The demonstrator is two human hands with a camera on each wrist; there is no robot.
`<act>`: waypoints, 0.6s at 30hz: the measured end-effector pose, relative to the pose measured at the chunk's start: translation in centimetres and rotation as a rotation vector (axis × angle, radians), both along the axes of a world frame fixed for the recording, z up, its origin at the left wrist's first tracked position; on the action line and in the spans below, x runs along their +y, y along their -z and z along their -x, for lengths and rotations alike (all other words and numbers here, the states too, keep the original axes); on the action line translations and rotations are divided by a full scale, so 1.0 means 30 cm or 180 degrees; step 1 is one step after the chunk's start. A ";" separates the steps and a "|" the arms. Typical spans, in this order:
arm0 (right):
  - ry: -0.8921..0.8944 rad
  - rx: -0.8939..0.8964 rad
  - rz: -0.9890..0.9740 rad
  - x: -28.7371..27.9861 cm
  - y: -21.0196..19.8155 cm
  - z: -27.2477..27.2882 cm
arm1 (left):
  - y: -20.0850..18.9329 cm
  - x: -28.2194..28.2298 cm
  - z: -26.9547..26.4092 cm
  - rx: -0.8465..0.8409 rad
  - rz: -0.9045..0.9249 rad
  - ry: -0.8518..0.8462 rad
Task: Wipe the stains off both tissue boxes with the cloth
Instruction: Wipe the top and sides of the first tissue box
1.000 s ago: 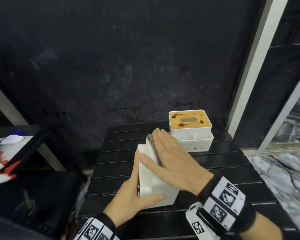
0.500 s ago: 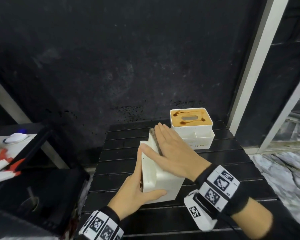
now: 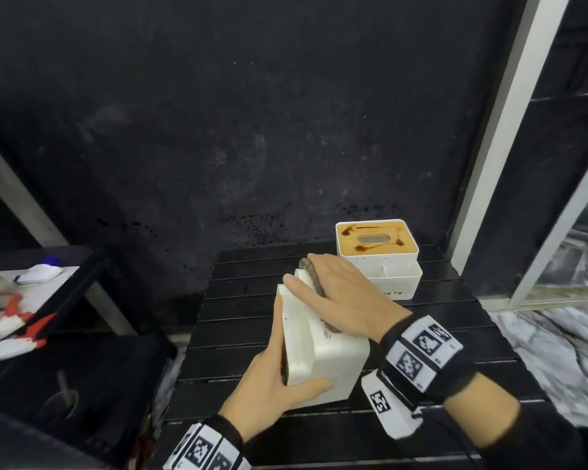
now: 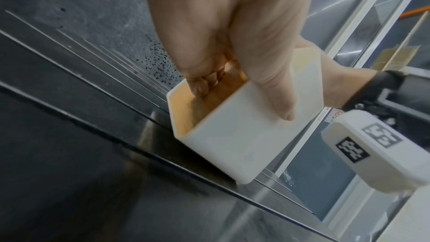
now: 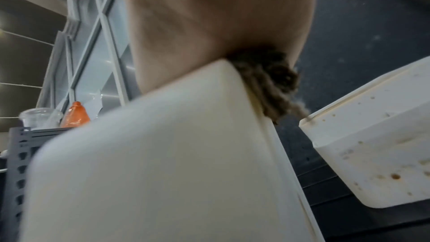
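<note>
The near white tissue box (image 3: 333,361) lies tipped on its side on the black slatted table (image 3: 319,422). My left hand (image 3: 275,385) grips its near left end, thumb across the white wall. In the left wrist view the left hand (image 4: 256,73) curls its fingers over the orange lid side of this box (image 4: 232,144). My right hand (image 3: 340,296) lies flat with straight fingers and presses a grey cloth (image 3: 311,271) onto the box's upper face. The cloth (image 5: 267,84) bunches under the palm at the box (image 5: 163,163) edge. The far tissue box (image 3: 375,245) stands upright, with brown stains on its orange lid.
The far box (image 5: 372,144) shows brown specks on its side. A white frame post (image 3: 489,164) rises right of the table, with marble floor (image 3: 557,351) below. A lower shelf with red and white items (image 3: 7,327) sits to the left. An orange bottle (image 5: 75,115) stands on a grey rack.
My right hand has slid the cloth slightly away from me along the box's upper face. The left hand has kept its grip and the box has barely shifted.
</note>
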State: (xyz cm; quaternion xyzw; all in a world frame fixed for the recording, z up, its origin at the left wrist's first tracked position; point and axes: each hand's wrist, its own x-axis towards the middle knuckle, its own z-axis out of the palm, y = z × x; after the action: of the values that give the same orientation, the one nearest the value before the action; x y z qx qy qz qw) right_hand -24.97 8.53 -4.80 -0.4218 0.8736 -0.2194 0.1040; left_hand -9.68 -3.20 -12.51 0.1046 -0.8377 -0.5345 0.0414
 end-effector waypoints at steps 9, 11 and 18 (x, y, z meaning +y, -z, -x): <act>-0.0418 0.0236 -0.0113 0.149 0.014 -0.174 | 0.028 -0.006 -0.009 0.0034 -0.0191 -0.0054; -0.0344 0.0277 -0.0034 0.138 0.012 -0.145 | 0.030 -0.004 -0.007 0.0053 -0.0145 -0.0063; 0.0128 0.0315 -0.0021 0.086 0.027 -0.122 | 0.044 0.006 -0.012 -0.0010 -0.0097 -0.0212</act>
State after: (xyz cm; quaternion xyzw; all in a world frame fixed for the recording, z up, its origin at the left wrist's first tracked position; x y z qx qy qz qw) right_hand -21.31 11.11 -5.60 -0.4142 0.8866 -0.1974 0.0577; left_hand -9.33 -3.03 -13.83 0.1338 -0.8255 -0.5453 0.0563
